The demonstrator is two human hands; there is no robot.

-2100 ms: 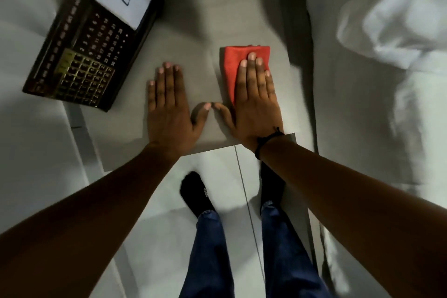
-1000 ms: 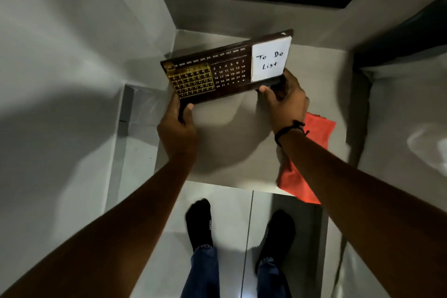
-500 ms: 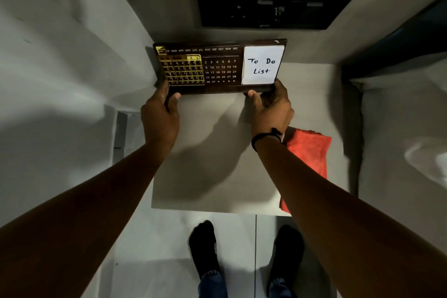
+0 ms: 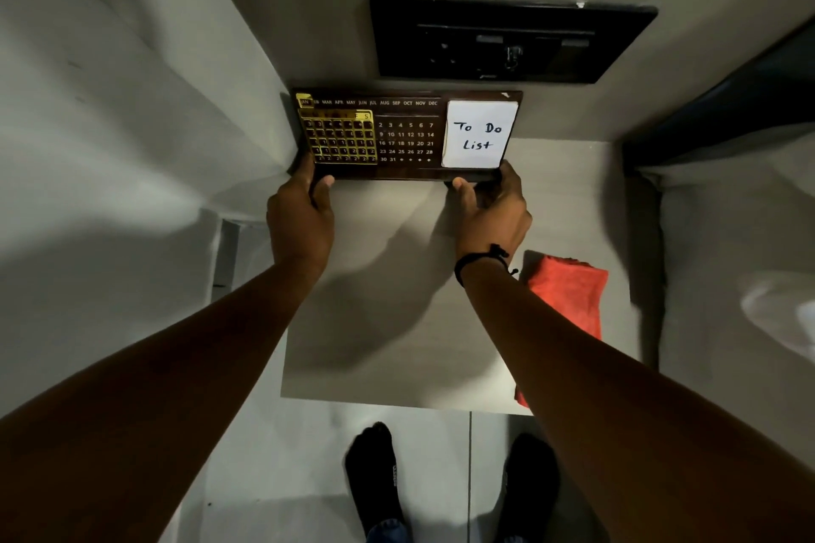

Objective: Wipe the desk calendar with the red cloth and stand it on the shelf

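Observation:
The dark wooden desk calendar (image 4: 408,134) stands upright at the back of the pale shelf (image 4: 397,300), close to the wall. It has gold date tiles on its left part and a white "To Do List" note on its right part. My left hand (image 4: 300,216) grips its lower left corner. My right hand (image 4: 491,212) grips its lower right edge under the note. The red cloth (image 4: 566,300) lies folded on the shelf's right side, partly hidden behind my right forearm.
A black switch panel (image 4: 507,40) is set in the wall just above the calendar. A pale wall closes the left side. White bedding (image 4: 749,278) lies to the right. My feet in dark socks (image 4: 379,476) stand on the tiled floor below the shelf's front edge.
Both hands left the shelf top, picked up the flat-lying calendar and carried it upright to the shelf's back by the wall. The red cloth stayed on the shelf.

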